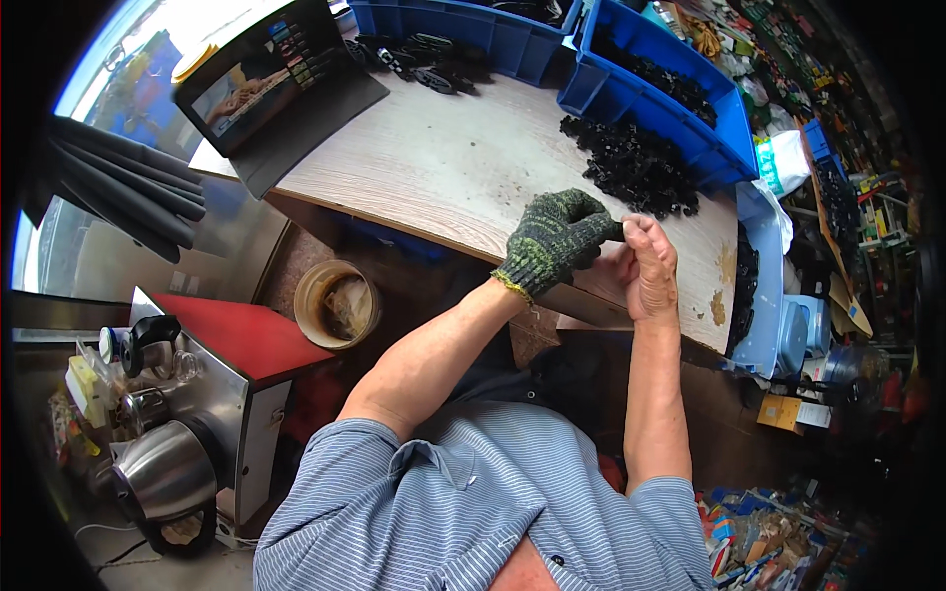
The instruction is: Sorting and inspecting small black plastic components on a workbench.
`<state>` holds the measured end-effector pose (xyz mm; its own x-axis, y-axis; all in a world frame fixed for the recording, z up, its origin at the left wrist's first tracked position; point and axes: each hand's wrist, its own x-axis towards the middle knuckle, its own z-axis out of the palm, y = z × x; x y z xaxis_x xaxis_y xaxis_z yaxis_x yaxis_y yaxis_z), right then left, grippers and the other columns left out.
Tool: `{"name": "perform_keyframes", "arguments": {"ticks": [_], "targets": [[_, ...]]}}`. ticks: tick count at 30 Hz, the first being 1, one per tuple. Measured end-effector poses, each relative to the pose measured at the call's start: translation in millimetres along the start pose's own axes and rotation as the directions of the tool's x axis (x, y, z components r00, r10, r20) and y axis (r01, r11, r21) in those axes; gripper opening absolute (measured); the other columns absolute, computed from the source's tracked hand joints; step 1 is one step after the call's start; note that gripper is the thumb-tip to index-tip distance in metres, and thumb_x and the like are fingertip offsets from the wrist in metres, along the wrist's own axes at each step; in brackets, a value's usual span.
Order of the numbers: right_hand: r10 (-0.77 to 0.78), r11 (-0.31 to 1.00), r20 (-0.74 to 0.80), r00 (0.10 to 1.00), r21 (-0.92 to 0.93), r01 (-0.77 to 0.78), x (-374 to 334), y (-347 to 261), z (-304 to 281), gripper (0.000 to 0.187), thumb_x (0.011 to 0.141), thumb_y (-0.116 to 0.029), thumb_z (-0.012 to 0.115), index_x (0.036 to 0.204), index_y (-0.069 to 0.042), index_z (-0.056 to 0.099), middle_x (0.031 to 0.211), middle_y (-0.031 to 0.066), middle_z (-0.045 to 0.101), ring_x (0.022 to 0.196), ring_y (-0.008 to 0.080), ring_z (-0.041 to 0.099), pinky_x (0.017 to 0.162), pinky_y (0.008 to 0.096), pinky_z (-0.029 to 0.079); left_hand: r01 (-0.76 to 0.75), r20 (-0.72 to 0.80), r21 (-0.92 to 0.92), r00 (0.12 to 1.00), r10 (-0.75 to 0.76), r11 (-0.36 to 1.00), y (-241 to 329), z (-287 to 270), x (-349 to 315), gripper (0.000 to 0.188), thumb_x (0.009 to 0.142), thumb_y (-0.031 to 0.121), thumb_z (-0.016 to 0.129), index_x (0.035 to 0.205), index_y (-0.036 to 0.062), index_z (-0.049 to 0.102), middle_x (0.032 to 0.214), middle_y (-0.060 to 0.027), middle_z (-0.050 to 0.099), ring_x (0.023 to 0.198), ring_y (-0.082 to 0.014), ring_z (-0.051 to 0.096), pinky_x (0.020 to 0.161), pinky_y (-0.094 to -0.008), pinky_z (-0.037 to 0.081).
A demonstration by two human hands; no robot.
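Note:
My left hand wears a dark green knitted glove, its fingers closed and pointing toward my right hand. My right hand is bare, with thumb and fingers pinched together. Between the fingertips of both hands sits a small black piece, mostly hidden, its kind too small to make out. Both hands are over the front edge of the pale wooden table. Just beyond them lies a heap of small black parts.
Blue crates holding black parts stand at the table's back and right. More black parts lie near a propped tablet. At left are a bucket, a red-topped cabinet and a steel kettle.

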<state>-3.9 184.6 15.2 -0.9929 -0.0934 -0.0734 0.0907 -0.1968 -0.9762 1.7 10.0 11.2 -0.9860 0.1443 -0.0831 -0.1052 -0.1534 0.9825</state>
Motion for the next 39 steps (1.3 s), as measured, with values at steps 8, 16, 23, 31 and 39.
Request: {"name": "perform_keyframes", "arguments": {"ticks": [8, 16, 23, 31, 39], "targets": [[-0.006, 0.980, 0.068, 0.998, -0.196, 0.019, -5, 0, 7, 0.030, 0.093, -0.033, 0.069, 0.075, -0.013, 0.054, 0.052, -0.0054, 0.045, 0.039, 0.0055, 0.037, 0.039, 0.0232, 0.042, 0.000, -0.065, -0.029, 0.998, -0.002, 1.000, 1, -1, -6, 0.025, 0.089, 0.025, 0.071, 0.096, 0.0008, 0.069, 0.075, -0.0068, 0.070, 0.062, -0.0124, 0.065, 0.052, -0.0281, 0.052], [-0.057, 0.990, 0.081, 0.995, -0.124, 0.067, -1, 9, -5, 0.039, 0.092, -0.037, 0.070, 0.069, -0.013, 0.050, 0.048, -0.0006, 0.045, 0.044, 0.0121, 0.052, 0.047, 0.0308, 0.054, -0.097, 0.039, 0.052, 0.995, 0.095, 0.994, -6, -7, -7, 0.026, 0.090, 0.021, 0.070, 0.104, 0.0001, 0.068, 0.079, -0.0088, 0.071, 0.066, -0.0134, 0.068, 0.061, -0.0286, 0.055], [-0.012, 0.995, -0.151, 0.988, 0.095, 0.027, -7, -8, -50, 0.035, 0.095, -0.031, 0.059, 0.066, -0.012, 0.050, 0.043, 0.0018, 0.038, 0.048, 0.0192, 0.057, 0.062, 0.0494, 0.062, -0.165, -0.072, 0.965, 0.584, 0.809, 0.206, 24, -158, 61, 0.029, 0.088, 0.014, 0.062, 0.116, 0.0183, 0.069, 0.098, -0.0108, 0.070, 0.087, -0.0311, 0.067, 0.079, -0.0423, 0.054], [0.035, 0.996, -0.695, 0.718, 0.083, 0.031, 13, -41, -121, 0.034, 0.087, -0.037, 0.071, 0.095, -0.006, 0.058, 0.045, 0.0033, 0.039, 0.051, 0.0236, 0.055, 0.067, 0.0567, 0.059, 0.047, 0.162, 0.970, 0.607, 0.778, -0.238, 22, -208, 79, 0.033, 0.085, 0.013, 0.061, 0.117, 0.0197, 0.068, 0.118, -0.0170, 0.064, 0.113, -0.0413, 0.057, 0.093, -0.0512, 0.048], [0.048, 0.969, -0.598, 0.800, -0.165, -0.182, 40, -31, -114, 0.023, 0.085, -0.022, 0.076, 0.095, -0.007, 0.062, 0.048, 0.0016, 0.043, 0.043, 0.0174, 0.052, 0.051, 0.0394, 0.058, -0.252, 0.240, 0.965, 0.729, 0.641, -0.075, 33, -201, 91, 0.030, 0.087, 0.008, 0.055, 0.113, 0.0155, 0.067, 0.119, -0.0138, 0.064, 0.112, -0.0371, 0.058, 0.091, -0.0473, 0.051]]}}
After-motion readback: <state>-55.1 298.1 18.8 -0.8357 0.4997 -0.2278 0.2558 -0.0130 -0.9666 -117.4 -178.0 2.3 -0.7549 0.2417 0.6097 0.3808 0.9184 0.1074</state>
